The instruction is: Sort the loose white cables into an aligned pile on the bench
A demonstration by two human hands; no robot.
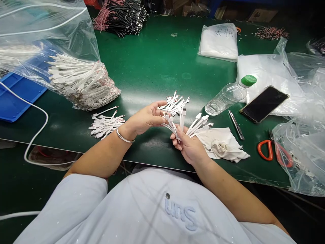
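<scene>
Several short white USB cables point(182, 117) are fanned out in my right hand point(188, 144), its thumb and fingers closed round their lower ends. At the fan's left side, my left hand point(149, 118) has its thumb and fingers at the plug of one white cable point(166, 117), which it seems to pinch. Just behind the hands lies a loose pile of white cables point(175, 103). Another pile of short white cables point(106, 125) rests on the green table point(157, 67), left of my left forearm.
A clear bag of white cables point(81, 81) leans by a blue tray point(22, 95) at left. To the right are a cloth point(223, 144), bottle point(225, 98), phone point(264, 103), cutter knife point(236, 125), orange-handled scissors point(265, 150) and plastic bags point(304, 152). Black cables point(124, 17) lie behind.
</scene>
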